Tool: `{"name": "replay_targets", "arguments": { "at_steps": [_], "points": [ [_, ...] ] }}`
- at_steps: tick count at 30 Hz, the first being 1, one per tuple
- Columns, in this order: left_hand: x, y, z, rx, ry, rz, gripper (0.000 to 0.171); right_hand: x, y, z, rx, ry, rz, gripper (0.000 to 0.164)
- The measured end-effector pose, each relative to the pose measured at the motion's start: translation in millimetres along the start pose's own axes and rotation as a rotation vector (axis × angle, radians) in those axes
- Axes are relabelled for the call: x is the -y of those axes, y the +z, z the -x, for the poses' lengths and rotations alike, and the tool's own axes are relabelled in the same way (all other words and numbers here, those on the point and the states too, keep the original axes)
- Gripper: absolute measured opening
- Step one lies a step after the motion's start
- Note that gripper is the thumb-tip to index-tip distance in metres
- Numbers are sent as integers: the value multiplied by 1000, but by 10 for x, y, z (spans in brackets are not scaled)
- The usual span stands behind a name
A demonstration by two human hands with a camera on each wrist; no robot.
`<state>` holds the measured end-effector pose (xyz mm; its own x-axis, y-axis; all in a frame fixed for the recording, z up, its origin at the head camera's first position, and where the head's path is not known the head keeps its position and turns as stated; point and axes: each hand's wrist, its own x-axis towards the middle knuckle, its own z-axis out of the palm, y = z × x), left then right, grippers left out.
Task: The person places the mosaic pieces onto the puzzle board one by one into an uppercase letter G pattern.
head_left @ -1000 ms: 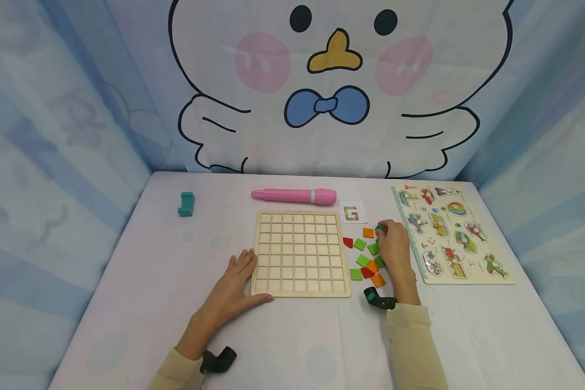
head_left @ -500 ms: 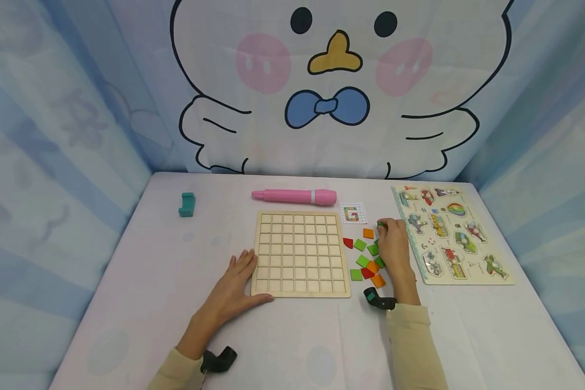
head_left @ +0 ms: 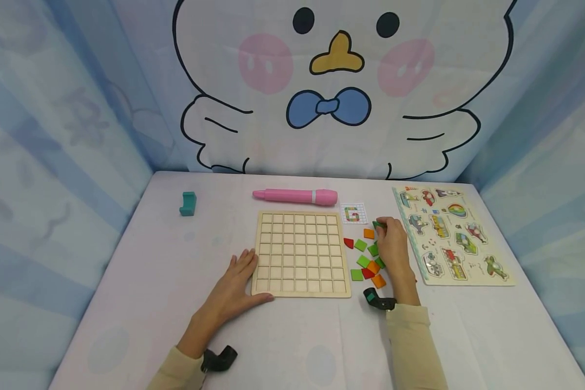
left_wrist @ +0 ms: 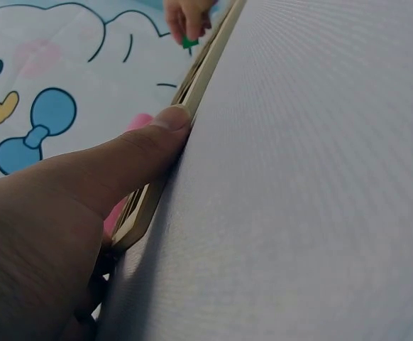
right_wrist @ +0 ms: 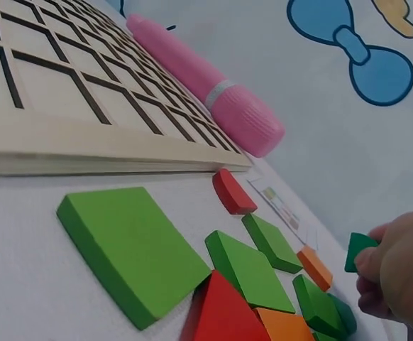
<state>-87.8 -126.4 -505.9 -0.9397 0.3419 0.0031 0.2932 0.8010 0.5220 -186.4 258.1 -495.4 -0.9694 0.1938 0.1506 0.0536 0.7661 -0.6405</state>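
Observation:
My left hand [head_left: 233, 286] rests at the lower left corner of the wooden grid board [head_left: 300, 297], its fingers along the left side and its thumb straight against the front edge, as the left wrist view also shows. My right hand [head_left: 394, 244] pinches a small dark green tile [right_wrist: 358, 251] between thumb and fingertips, above the loose tiles. Light green tiles [right_wrist: 132, 252], red tiles [right_wrist: 232, 192] and orange tiles [right_wrist: 314, 267] lie right of the board. Part of the pile is hidden under the right hand.
Behind the board lies a pink marker-shaped object [head_left: 294, 196]. A small pattern card [head_left: 353, 213] sits by the board's far right corner. A picture puzzle board [head_left: 489, 238] lies at the right, and a teal block [head_left: 188, 203] at the far left.
My right fingertips have lifted slightly away from me, and more of the dark green tile shows between them. The left hand and the board stay put.

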Motion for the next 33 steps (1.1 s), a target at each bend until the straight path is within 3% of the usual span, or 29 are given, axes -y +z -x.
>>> {"name": "replay_targets", "arguments": {
  "at_steps": [11,21,33],
  "points": [
    [8,-6,4,-9,5,-7,107,39,27,18,-92,-76,-3,26],
    [4,16,-5,-24,6,5,106,142,55,38,-69,-133,0,29],
    [4,5,-10,-5,6,10,106,299,119,53,-27,-137,-54,32]
  ]
}}
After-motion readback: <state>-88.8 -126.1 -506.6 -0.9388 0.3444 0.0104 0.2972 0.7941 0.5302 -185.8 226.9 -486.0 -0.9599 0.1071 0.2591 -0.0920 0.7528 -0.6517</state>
